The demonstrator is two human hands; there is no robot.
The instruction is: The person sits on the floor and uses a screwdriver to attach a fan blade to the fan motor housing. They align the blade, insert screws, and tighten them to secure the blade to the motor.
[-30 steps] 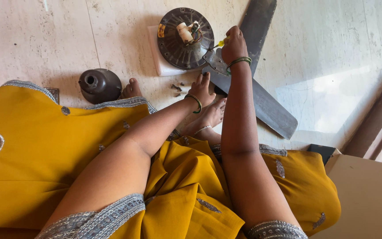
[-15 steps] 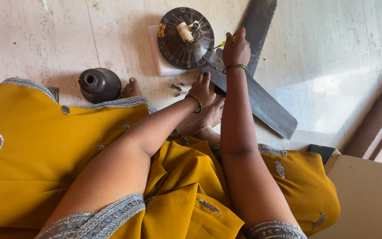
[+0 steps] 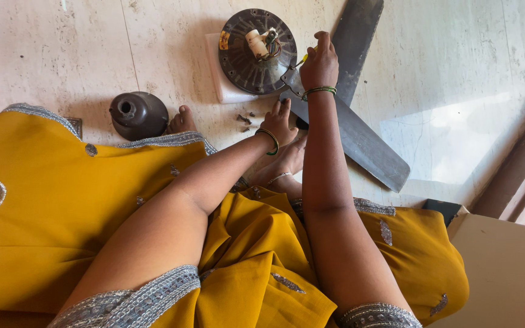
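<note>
Gripping a yellow-handled screwdriver (image 3: 306, 58) at the ceiling fan motor (image 3: 256, 51), your right hand (image 3: 319, 64) hides its tip; your left hand (image 3: 279, 121) presses flat, fingers spread, on the fan blade (image 3: 360, 136).

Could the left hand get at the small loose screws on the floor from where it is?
Probably yes. The left hand rests at the fan blade's near edge, and the loose screws lie on bare floor just beside its fingertips, with nothing between them.
</note>
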